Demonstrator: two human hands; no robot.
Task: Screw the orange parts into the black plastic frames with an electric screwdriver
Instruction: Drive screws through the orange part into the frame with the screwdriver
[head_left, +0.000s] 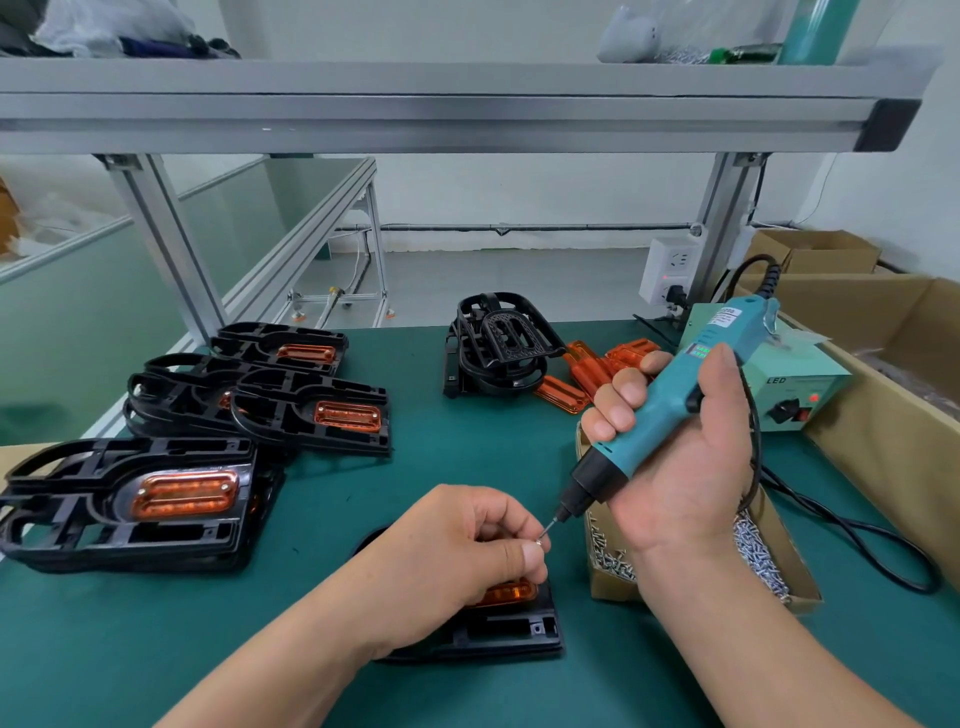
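- Near the front edge of the green table (337, 509), a black frame (509, 631) is laid flat with an orange part (506, 592) seated in it. Both are partly hidden under the left hand (467, 540).
- A small screw (539, 543) is pinched between the thumb and fingertips of the left hand, with the remaining fingers curled in, and is offered to the tip of the bit (550, 526).
- The electric screwdriver (675, 400) is gripped in the right hand (680, 467) with the fingers wrapped round its teal body. It is tilted so that the bit points down and left.
- The screw is best seated squarely on the bit first. Whether it is already caught there cannot be told.
- The tool should then be stood upright over the hole in the orange part, so that the thread is not crossed.
- The frame should be steadied with the left hand, with the fingers kept away from the bit.
- Light pressure is advised, since the orange plastic could probably be cracked.
- Spare screws are kept in the cardboard box (608, 582) just beside the frame.
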